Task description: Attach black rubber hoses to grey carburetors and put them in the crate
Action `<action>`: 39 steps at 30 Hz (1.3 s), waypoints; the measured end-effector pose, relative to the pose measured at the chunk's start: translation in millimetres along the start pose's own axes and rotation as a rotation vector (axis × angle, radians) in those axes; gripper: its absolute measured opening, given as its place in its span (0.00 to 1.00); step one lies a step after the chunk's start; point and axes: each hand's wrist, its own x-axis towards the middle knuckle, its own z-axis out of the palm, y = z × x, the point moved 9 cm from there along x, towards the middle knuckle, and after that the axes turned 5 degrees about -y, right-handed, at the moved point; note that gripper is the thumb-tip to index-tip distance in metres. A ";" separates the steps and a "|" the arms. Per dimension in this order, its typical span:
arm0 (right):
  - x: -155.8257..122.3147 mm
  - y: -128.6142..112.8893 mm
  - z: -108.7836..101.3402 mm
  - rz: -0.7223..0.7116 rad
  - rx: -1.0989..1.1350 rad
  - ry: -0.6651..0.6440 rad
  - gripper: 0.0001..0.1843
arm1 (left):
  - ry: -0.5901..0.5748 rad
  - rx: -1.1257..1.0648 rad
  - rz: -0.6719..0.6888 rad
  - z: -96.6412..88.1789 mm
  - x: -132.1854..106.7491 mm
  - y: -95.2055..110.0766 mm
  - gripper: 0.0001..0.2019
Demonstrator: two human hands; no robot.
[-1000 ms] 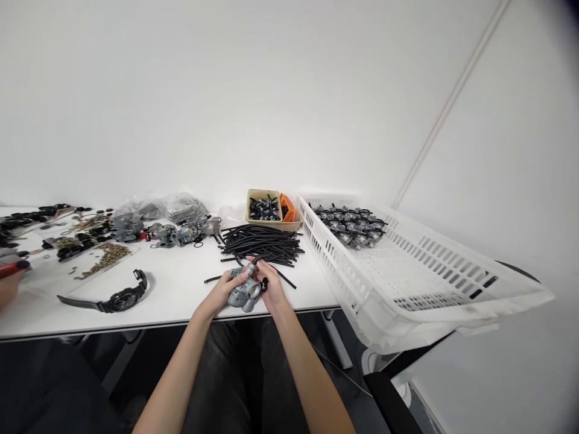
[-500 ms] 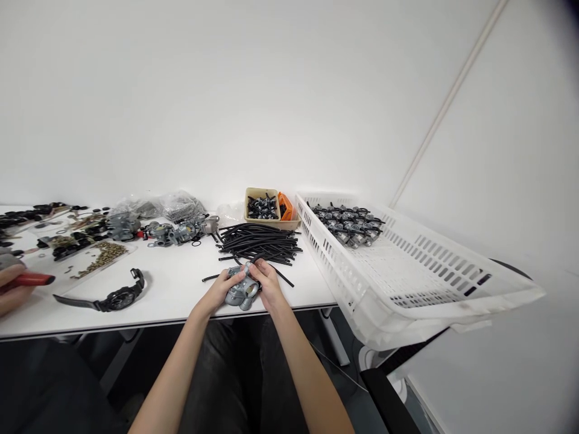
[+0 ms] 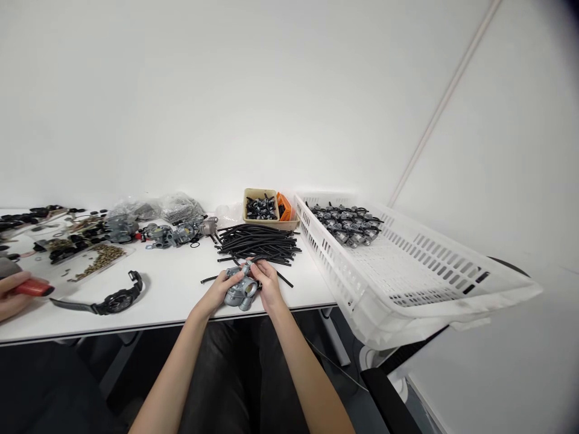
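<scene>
Both my hands hold a small grey metal carburettor [image 3: 241, 290] just above the near edge of the white table [image 3: 176, 295]. My left hand [image 3: 218, 290] cups its left side. My right hand [image 3: 266, 284] grips its right side, fingers pinched on a short black rubber hose [image 3: 259, 259] at the carburettor's top. A pile of black hoses [image 3: 260, 242] lies just beyond my hands.
A white slotted crate [image 3: 407, 277] with several finished carburettors [image 3: 348, 224] stands at the right. A beige box [image 3: 261, 208] of black clips, more carburettors [image 3: 174, 232], bagged parts and a black wristwatch [image 3: 115, 298] lie on the table. Another person's hand [image 3: 11, 295] holds a red-handled tool at far left.
My hands and the carburettor have shifted slightly left and farther from me. The other person's hand with the red tool has moved a little inward at the left edge.
</scene>
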 end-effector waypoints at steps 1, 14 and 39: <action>-0.2 -0.6 0.1 -0.011 -0.007 -0.004 0.13 | 0.007 -0.001 0.002 -0.4 -0.4 0.4 0.20; 0.3 4.3 3.4 0.031 -0.037 -0.027 0.19 | 0.046 -0.047 -0.028 -6.0 -2.4 -4.5 0.16; 2.6 11.3 3.9 0.135 0.071 0.025 0.20 | -0.006 -0.024 -0.019 0.9 -2.1 0.4 0.14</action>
